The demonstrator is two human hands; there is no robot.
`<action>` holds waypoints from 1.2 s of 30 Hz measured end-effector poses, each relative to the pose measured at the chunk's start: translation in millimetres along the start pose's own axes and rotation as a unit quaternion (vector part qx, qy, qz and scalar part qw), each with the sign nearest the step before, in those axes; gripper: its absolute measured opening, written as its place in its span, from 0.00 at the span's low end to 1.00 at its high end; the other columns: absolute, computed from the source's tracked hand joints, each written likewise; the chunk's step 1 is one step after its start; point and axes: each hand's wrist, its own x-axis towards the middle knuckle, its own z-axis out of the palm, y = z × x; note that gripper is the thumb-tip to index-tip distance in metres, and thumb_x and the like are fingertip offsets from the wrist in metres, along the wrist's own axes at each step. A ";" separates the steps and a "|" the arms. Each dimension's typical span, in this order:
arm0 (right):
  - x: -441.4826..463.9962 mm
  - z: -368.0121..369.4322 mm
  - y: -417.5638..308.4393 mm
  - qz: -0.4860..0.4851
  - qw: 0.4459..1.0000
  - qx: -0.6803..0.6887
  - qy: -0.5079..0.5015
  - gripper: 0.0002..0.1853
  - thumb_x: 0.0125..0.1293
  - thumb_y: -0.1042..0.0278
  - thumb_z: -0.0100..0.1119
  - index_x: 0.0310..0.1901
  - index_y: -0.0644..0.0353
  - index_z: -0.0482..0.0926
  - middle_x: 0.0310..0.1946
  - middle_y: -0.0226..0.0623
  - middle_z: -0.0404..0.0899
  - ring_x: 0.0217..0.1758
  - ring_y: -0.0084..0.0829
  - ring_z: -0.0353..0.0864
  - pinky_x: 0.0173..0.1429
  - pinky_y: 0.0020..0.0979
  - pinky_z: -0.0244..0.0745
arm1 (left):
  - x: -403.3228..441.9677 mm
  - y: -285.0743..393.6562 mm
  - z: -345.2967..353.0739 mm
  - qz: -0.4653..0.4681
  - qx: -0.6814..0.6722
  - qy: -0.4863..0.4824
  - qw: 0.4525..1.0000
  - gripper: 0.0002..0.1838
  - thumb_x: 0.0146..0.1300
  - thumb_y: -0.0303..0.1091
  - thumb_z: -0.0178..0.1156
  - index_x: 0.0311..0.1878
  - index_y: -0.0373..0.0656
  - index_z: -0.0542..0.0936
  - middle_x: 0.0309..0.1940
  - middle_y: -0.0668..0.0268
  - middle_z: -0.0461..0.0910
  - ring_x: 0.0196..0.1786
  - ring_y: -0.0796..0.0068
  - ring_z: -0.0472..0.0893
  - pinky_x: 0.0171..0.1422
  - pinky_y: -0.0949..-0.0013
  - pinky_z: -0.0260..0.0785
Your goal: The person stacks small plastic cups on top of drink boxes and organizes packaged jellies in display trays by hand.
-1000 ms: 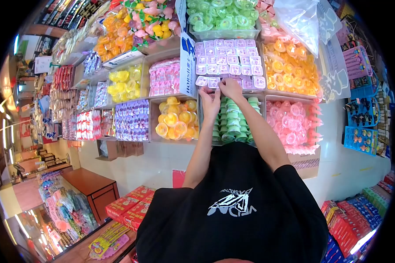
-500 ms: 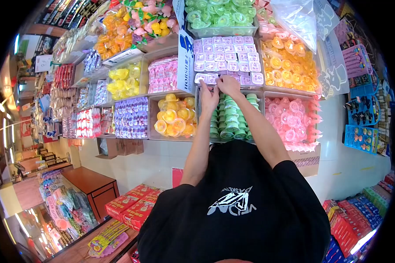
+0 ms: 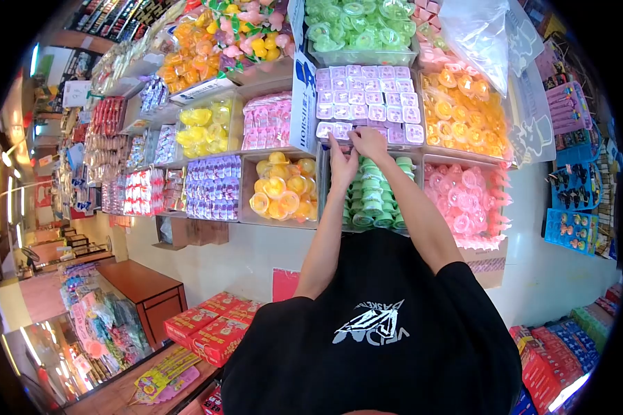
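Note:
Small square purple-and-white cups [image 3: 367,93] stand in rows in a bin straight ahead. My left hand [image 3: 342,166] reaches to the front left of these cups, its index finger and thumb apart and the fingertip against a front-row cup [image 3: 324,130]. Just right of it, my right hand [image 3: 369,143] has its fingers curled at the front-row cups; whatever is between them is hidden. Under my forearms lie stacked green cups [image 3: 372,197] in the nearer bin.
Bins of yellow-orange cups [image 3: 282,190] and pink cups [image 3: 457,190] flank the green ones. A cardboard divider [image 3: 302,97] rises left of the purple cups. Clear plastic [image 3: 474,34] hangs at the upper right. Red boxes [image 3: 214,325] sit at the lower left.
The view has shifted slightly, so the bins appear farther right and a little lower. Both hands stay at the front row of purple-and-white cups with little visible change.

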 end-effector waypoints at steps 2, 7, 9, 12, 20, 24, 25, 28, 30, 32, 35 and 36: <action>-3.2 -2.0 -0.2 -0.010 1.000 0.000 0.011 0.22 0.66 0.44 0.51 0.44 0.51 0.87 0.41 0.45 0.86 0.46 0.47 0.85 0.50 0.47 0.79 | -3.8 4.8 -0.4 -0.011 0.012 -0.008 1.000 0.51 0.63 0.32 0.65 0.78 0.35 0.41 0.43 0.58 0.74 0.34 0.72 0.76 0.39 0.71 0.73; -1.6 3.2 2.9 -0.012 1.000 0.003 0.019 0.24 0.66 0.42 0.52 0.41 0.55 0.87 0.38 0.48 0.86 0.42 0.49 0.85 0.46 0.49 0.78 | -5.2 8.6 -5.7 -0.034 -0.003 -0.039 0.999 0.49 0.65 0.28 0.62 0.79 0.40 0.38 0.40 0.61 0.78 0.36 0.77 0.79 0.40 0.73 0.74; -3.1 2.1 4.9 -0.043 0.998 0.017 0.029 0.23 0.66 0.44 0.54 0.41 0.58 0.86 0.38 0.50 0.85 0.42 0.50 0.84 0.46 0.50 0.77 | -7.6 6.3 -4.7 -0.019 -0.034 -0.021 0.999 0.48 0.64 0.33 0.64 0.79 0.40 0.44 0.40 0.60 0.79 0.35 0.74 0.78 0.41 0.70 0.75; -13.4 6.2 14.5 -0.151 0.980 0.054 0.116 0.18 0.68 0.54 0.56 0.41 0.63 0.85 0.39 0.52 0.84 0.43 0.51 0.83 0.48 0.48 0.75 | -20.3 3.4 -8.0 0.056 -0.045 -0.004 0.997 0.46 0.65 0.32 0.63 0.79 0.40 0.46 0.39 0.61 0.79 0.34 0.75 0.78 0.41 0.70 0.74; -167.4 4.4 49.0 -0.233 0.954 0.174 0.075 0.07 0.66 0.71 0.62 0.42 0.65 0.82 0.39 0.49 0.82 0.41 0.44 0.83 0.47 0.38 0.75 | -125.2 52.9 -41.6 -0.044 -0.122 -0.163 0.978 0.28 0.71 0.34 0.59 0.71 0.40 0.65 0.42 0.68 0.79 0.41 0.82 0.76 0.46 0.74 0.71; -212.0 7.4 76.9 -0.202 0.956 0.201 -0.075 0.10 0.64 0.77 0.60 0.46 0.65 0.81 0.39 0.44 0.83 0.41 0.33 0.84 0.47 0.32 0.77 | -161.0 30.4 -50.3 -0.052 -0.098 -0.279 0.954 0.22 0.72 0.35 0.58 0.66 0.40 0.72 0.46 0.64 0.82 0.46 0.78 0.80 0.53 0.71 0.73; -215.7 3.1 81.1 -0.190 0.956 0.199 -0.102 0.11 0.64 0.78 0.60 0.48 0.65 0.81 0.39 0.42 0.83 0.42 0.31 0.84 0.48 0.30 0.77 | -166.8 27.4 -48.1 -0.059 -0.109 -0.307 0.944 0.21 0.72 0.35 0.57 0.65 0.40 0.73 0.47 0.63 0.83 0.47 0.77 0.81 0.55 0.70 0.73; -214.3 5.0 83.3 -0.183 0.947 0.227 -0.132 0.13 0.63 0.80 0.59 0.50 0.65 0.80 0.41 0.39 0.83 0.44 0.30 0.83 0.52 0.29 0.77 | -173.4 23.7 -43.7 -0.037 -0.072 -0.294 0.952 0.17 0.70 0.36 0.59 0.60 0.42 0.78 0.44 0.64 0.85 0.42 0.76 0.82 0.48 0.70 0.74; -211.1 8.7 81.5 -0.182 0.951 0.201 -0.149 0.14 0.63 0.82 0.57 0.51 0.66 0.79 0.44 0.40 0.84 0.46 0.30 0.84 0.54 0.30 0.77 | -176.3 27.8 -43.7 -0.007 -0.069 -0.262 0.963 0.16 0.69 0.35 0.59 0.57 0.41 0.79 0.41 0.62 0.86 0.42 0.73 0.84 0.48 0.68 0.75; -211.6 17.7 78.1 -0.197 0.944 0.215 -0.156 0.15 0.62 0.83 0.56 0.51 0.66 0.79 0.45 0.41 0.84 0.47 0.30 0.84 0.55 0.30 0.77 | -179.3 35.0 -49.7 0.018 -0.036 -0.241 0.970 0.14 0.69 0.34 0.59 0.55 0.40 0.80 0.40 0.60 0.86 0.41 0.71 0.85 0.48 0.67 0.76; -218.4 24.2 71.7 -0.204 0.940 0.207 -0.177 0.15 0.61 0.84 0.54 0.50 0.66 0.79 0.43 0.43 0.84 0.44 0.32 0.84 0.52 0.31 0.79 | -187.2 36.7 -58.6 -0.017 -0.012 -0.254 0.967 0.14 0.69 0.33 0.58 0.55 0.38 0.80 0.43 0.60 0.86 0.45 0.72 0.84 0.52 0.66 0.75; -221.2 26.6 70.0 -0.213 0.937 0.212 -0.179 0.15 0.61 0.83 0.54 0.50 0.66 0.79 0.42 0.44 0.84 0.43 0.32 0.85 0.50 0.31 0.79 | -193.5 34.4 -59.9 -0.025 -0.026 -0.249 0.968 0.14 0.69 0.33 0.58 0.54 0.38 0.80 0.42 0.61 0.86 0.44 0.72 0.84 0.52 0.66 0.75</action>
